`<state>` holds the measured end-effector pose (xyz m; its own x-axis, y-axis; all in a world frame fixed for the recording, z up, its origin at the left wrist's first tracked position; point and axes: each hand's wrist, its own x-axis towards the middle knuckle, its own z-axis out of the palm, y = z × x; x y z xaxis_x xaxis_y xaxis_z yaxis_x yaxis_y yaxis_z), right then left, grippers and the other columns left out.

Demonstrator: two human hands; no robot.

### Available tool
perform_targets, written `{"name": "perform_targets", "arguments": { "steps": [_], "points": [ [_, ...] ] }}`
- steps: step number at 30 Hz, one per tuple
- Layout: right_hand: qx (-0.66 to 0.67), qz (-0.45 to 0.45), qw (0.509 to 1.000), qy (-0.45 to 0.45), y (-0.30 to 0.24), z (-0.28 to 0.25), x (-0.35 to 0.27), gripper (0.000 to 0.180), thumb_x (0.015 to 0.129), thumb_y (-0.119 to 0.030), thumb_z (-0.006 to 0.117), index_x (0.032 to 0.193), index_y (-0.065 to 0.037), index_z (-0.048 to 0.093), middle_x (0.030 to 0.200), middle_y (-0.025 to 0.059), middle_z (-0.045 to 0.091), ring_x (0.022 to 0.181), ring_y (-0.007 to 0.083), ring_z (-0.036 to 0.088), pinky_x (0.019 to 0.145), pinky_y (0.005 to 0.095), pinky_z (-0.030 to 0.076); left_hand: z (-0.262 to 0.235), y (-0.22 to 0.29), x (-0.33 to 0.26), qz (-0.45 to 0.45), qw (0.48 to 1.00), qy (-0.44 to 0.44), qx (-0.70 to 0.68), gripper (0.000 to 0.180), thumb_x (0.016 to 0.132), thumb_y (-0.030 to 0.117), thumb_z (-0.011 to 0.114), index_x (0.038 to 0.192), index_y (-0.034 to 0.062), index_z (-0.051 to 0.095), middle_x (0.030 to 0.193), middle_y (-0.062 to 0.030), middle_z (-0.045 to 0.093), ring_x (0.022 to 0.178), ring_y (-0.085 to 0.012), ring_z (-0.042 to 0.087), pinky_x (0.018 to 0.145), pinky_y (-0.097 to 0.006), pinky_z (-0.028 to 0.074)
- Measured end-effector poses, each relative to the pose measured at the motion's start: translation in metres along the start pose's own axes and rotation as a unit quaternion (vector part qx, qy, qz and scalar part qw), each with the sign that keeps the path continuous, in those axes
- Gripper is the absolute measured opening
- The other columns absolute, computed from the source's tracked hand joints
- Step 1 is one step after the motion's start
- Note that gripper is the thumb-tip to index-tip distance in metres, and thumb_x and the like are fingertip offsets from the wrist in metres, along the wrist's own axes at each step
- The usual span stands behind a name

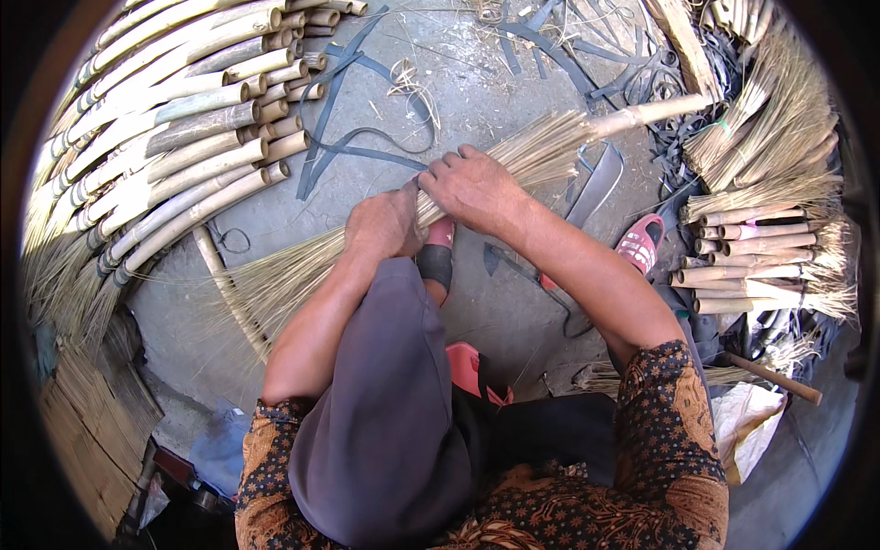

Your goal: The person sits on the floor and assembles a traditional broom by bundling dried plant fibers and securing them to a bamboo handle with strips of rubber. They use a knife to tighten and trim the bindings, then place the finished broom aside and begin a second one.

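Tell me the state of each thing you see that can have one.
Straw bundle: slanted, gripped midway, lower end fanned out
Bamboo handle: protruding from the bundle's upper end
Left hand: closed on the bundle
Right hand: closed on the bundle
Bamboo-handled brooms: stacked at left
Dark strips: loose, scattered
White sack: crumpled

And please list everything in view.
Straw bundle: 1, tan, centre
Handle: 1, pale, upper right
Brooms: many, tan, left
Sheaves: several, tan, right
Short handles: several, tan, right
Strips: several, dark, top
Plank: 1, tan, top right
Flat piece: 1, grey, right
Pole: 1, tan, left
Sandals: at least 2, pink, centre, right
Stick: 1, brown, lower right
Sack: 1, white, lower right
Cloth: 1, blue, lower left
Slats: several, brown, lower left
Left hand: 1, bare, on bundle
Right hand: 1, bare, on bundle
Sleeves: 2, orange-black, bottom
Knee: 1, grey-clad, bottom
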<state>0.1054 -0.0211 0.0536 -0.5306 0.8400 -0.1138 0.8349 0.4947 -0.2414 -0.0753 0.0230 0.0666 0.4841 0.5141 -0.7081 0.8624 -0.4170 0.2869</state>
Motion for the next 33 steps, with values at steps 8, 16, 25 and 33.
{"name": "perform_targets", "arguments": {
  "steps": [8, 16, 25, 33],
  "points": [
    [0.167, 0.346, 0.911, 0.152, -0.006, 0.002, -0.104, 0.034, 0.094, -0.024, 0.075, 0.122, -0.008, 0.066, 0.115, 0.0164, 0.068, 0.097, 0.0366, 0.072, 0.084, 0.0469, 0.060, 0.003, 0.019, 0.018, -0.039, 0.999, 0.001, -0.038, 0.047, 0.082, 0.030, 0.076, 0.119, 0.0009, 0.069, 0.108, -0.0275, 0.075, 0.107, -0.0448, 0.072, 0.095, -0.052, 0.057],
    [0.131, 0.421, 0.890, -0.116, -0.089, 0.121, -0.179, 0.023, 0.095, -0.022, 0.072, 0.106, -0.004, 0.064, 0.107, 0.0175, 0.066, 0.099, 0.0364, 0.071, 0.083, 0.0475, 0.059, -0.004, 0.054, 0.026, -0.037, 0.999, -0.010, -0.009, 0.049, 0.089, 0.037, 0.077, 0.124, 0.0032, 0.069, 0.111, -0.0243, 0.076, 0.106, -0.0407, 0.075, 0.093, -0.050, 0.059],
    [0.640, 0.413, 0.639, 0.106, -0.068, 0.063, -0.134, 0.012, 0.108, -0.014, 0.055, 0.108, -0.002, 0.058, 0.098, 0.0154, 0.071, 0.081, 0.0202, 0.070, 0.077, 0.0361, 0.056, 0.013, 0.045, 0.029, -0.029, 0.999, -0.013, -0.011, 0.043, 0.088, 0.025, 0.077, 0.121, -0.0002, 0.066, 0.109, -0.0254, 0.076, 0.105, -0.0403, 0.076, 0.089, -0.048, 0.061],
    [0.606, 0.543, 0.563, 0.142, -0.046, 0.017, -0.039, 0.030, 0.105, -0.028, 0.067, 0.094, 0.000, 0.065, 0.065, 0.0035, 0.062, 0.045, 0.0100, 0.053, 0.042, 0.0263, 0.041, 0.029, 0.046, 0.020, -0.019, 0.999, 0.047, -0.008, 0.059, 0.094, 0.010, 0.064, 0.146, -0.0085, 0.044, 0.102, -0.0230, 0.078, 0.093, -0.0371, 0.079, 0.080, -0.046, 0.063]
  ]
}}
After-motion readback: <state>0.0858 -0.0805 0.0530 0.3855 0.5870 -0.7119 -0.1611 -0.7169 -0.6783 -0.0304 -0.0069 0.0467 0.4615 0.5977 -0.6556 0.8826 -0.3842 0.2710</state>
